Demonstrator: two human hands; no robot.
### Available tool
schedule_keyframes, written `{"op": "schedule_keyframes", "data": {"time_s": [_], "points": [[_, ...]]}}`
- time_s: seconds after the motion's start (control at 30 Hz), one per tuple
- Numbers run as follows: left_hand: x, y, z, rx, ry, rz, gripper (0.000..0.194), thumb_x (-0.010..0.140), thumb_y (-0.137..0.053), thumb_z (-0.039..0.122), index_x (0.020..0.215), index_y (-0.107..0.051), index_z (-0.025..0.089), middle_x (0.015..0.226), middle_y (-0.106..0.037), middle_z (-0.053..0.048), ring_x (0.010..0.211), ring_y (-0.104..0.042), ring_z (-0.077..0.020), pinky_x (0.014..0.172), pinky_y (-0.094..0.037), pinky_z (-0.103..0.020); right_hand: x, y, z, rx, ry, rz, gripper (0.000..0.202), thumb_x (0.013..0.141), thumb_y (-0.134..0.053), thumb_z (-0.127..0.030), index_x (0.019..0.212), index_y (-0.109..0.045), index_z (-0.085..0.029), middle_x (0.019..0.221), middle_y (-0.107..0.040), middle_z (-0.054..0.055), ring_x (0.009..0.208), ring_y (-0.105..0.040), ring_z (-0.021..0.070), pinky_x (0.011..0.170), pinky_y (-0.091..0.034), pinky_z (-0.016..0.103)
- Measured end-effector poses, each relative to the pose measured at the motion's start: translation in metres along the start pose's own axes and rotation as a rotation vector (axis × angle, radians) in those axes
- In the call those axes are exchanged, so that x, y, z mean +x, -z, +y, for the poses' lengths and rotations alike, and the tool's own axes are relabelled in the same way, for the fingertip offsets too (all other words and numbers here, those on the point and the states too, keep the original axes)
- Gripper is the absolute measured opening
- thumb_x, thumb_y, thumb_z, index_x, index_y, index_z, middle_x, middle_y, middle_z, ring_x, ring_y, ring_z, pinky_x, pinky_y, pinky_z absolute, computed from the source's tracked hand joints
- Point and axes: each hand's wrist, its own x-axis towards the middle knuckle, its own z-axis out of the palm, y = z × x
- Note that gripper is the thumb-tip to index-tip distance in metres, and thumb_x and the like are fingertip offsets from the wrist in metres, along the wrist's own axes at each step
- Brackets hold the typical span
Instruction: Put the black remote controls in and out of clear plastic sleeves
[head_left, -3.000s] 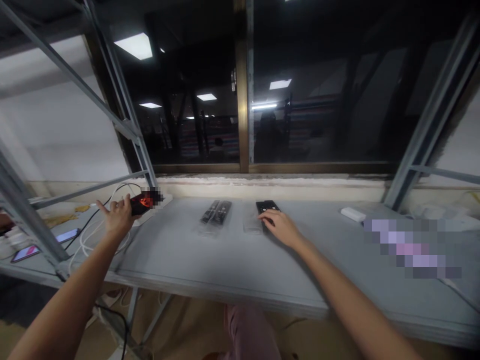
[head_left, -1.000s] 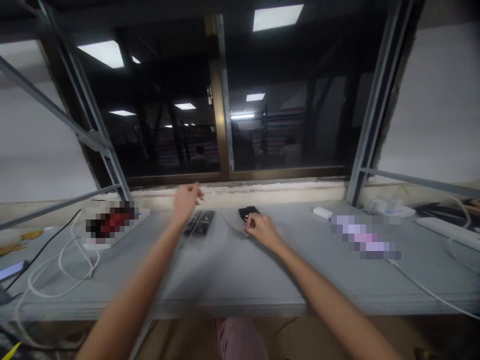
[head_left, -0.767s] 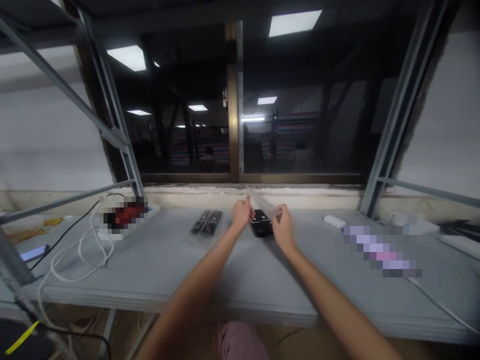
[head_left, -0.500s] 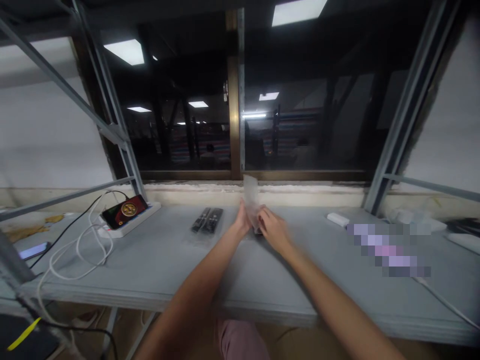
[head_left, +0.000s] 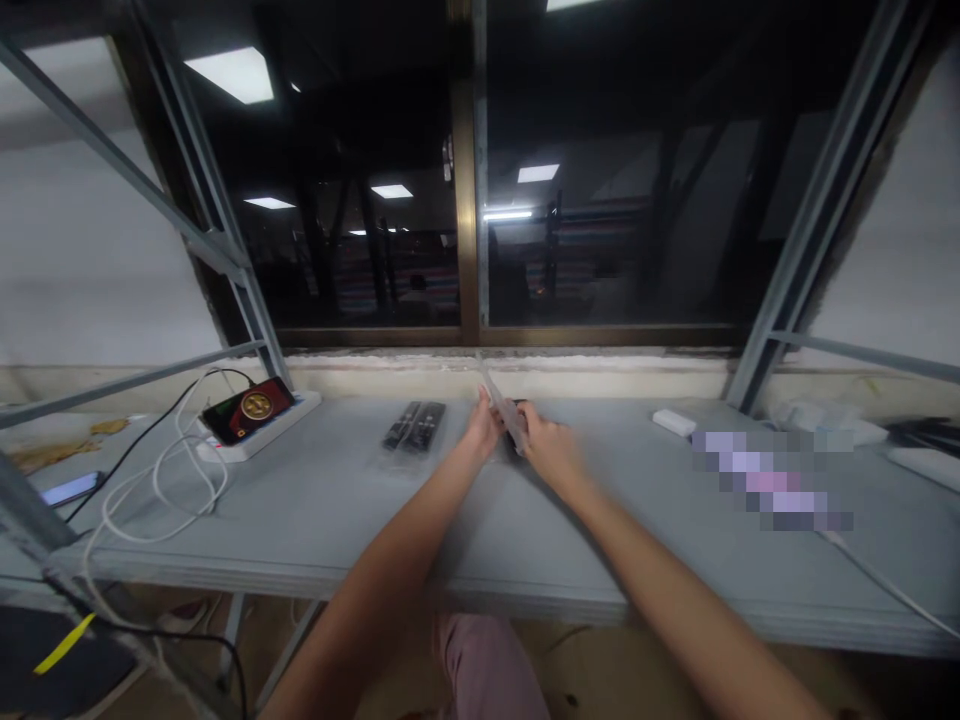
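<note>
To the right of two plastic-wrapped remote controls (head_left: 426, 428), my right hand (head_left: 551, 447) grips a translucent plastic sleeve (head_left: 499, 401) at a black remote control (head_left: 515, 447), and my left hand (head_left: 484, 427), whether closed I cannot tell, adjoins it.

No word, brand or number can be read clearly. On the screen of the phone (head_left: 250, 409) stands a round golden sign, too small to make out. The pale marks on the wrapped remote controls (head_left: 415, 427) and any print on the held plastic bag (head_left: 505, 410) are also unreadable.
</note>
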Motion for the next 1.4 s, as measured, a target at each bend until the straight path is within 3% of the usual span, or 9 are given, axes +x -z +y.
{"op": "schedule_keyframes", "data": {"time_s": [0.2,0.37,0.57,0.7,0.83,0.97,1.1,1.2,1.4], "points": [[-0.006,-0.004,0.002,0.069,0.109,-0.11,0.055,0.093,-0.032,0.053,0.109,-0.065,0.012,0.086,-0.071,-0.013,0.082,-0.067,-0.0215,0.08,-0.049,-0.03,0.001,0.0,0.002,-0.039,0.108,-0.007,0.031,0.092,-0.038,-0.019,0.123,-0.044,-0.019,0.093,-0.069,0.014,0.082,-0.067,0.0259,0.066,-0.042,0.03],[-0.007,0.001,0.016,0.003,0.085,-0.058,0.062,0.092,-0.028,0.055,0.107,-0.065,0.008,0.077,-0.069,-0.012,0.066,-0.065,-0.0186,0.073,-0.05,-0.028,0.001,0.001,0.003,-0.019,0.181,-0.033,0.035,0.09,-0.042,-0.018,0.124,-0.046,-0.022,0.099,-0.068,0.012,0.085,-0.066,0.0236,0.069,-0.041,0.028],[-0.01,0.011,0.036,-0.094,0.047,0.035,0.057,0.093,-0.03,0.052,0.116,-0.059,0.009,0.077,-0.068,-0.01,0.068,-0.063,-0.0161,0.074,-0.05,-0.026,0.006,-0.002,0.014,0.178,0.253,0.023,0.042,0.091,-0.047,-0.042,0.128,-0.045,-0.022,0.114,-0.063,0.01,0.098,-0.059,0.0227,0.081,-0.04,0.03],[-0.013,0.024,0.048,-0.194,-0.024,0.139,0.05,0.095,-0.03,0.047,0.122,-0.053,0.012,0.085,-0.069,-0.01,0.071,-0.064,-0.0163,0.078,-0.05,-0.031,0.01,-0.013,0.028,0.086,0.031,0.058,0.041,0.091,-0.047,-0.036,0.127,-0.048,-0.016,0.126,-0.054,0.016,0.116,-0.046,0.0288,0.095,-0.032,0.042],[-0.013,0.032,0.052,-0.206,-0.006,0.207,0.047,0.096,-0.027,0.043,0.125,-0.049,0.013,0.089,-0.068,-0.011,0.072,-0.065,-0.0176,0.076,-0.051,-0.035,0.01,-0.025,0.038,0.104,-0.245,-0.191,0.036,0.091,-0.042,-0.026,0.124,-0.051,-0.012,0.121,-0.057,0.018,0.112,-0.051,0.03,0.092,-0.035,0.043],[-0.014,0.032,0.051,-0.214,0.015,0.196,0.049,0.095,-0.027,0.044,0.13,-0.044,0.013,0.095,-0.067,-0.013,0.076,-0.065,-0.0199,0.077,-0.051,-0.038,0.012,-0.025,0.039,0.136,-0.303,-0.215,0.033,0.091,-0.037,-0.021,0.116,-0.056,-0.011,0.119,-0.059,0.018,0.113,-0.051,0.0287,0.09,-0.039,0.04],[-0.013,0.03,0.05,-0.229,0.023,0.182,0.06,0.093,-0.029,0.051,0.133,-0.043,0.008,0.096,-0.067,-0.015,0.075,-0.066,-0.021,0.076,-0.052,-0.037,0.012,-0.025,0.038,0.134,-0.348,-0.214,0.035,0.091,-0.044,-0.033,0.114,-0.055,-0.009,0.115,-0.06,0.02,0.113,-0.05,0.0321,0.091,-0.039,0.046],[-0.012,0.029,0.05,-0.232,0.024,0.166,0.062,0.094,-0.029,0.05,0.133,-0.042,0.004,0.088,-0.068,-0.014,0.071,-0.066,-0.0196,0.071,-0.053,-0.033,0.012,-0.03,0.041,0.162,-0.395,-0.157,0.031,0.088,-0.05,-0.027,0.114,-0.052,-0.01,0.116,-0.058,0.022,0.116,-0.048,0.0327,0.092,-0.039,0.049],[-0.011,0.029,0.052,-0.257,0.008,0.166,0.061,0.095,-0.028,0.048,0.129,-0.049,0.003,0.078,-0.068,-0.012,0.065,-0.065,-0.0178,0.063,-0.054,-0.028,0.026,-0.036,0.06,0.901,-0.505,-0.042,0.029,0.088,-0.037,-0.023,0.109,-0.054,-0.01,0.104,-0.063,0.022,0.1,-0.059,0.0293,0.084,-0.046,0.046]]}}
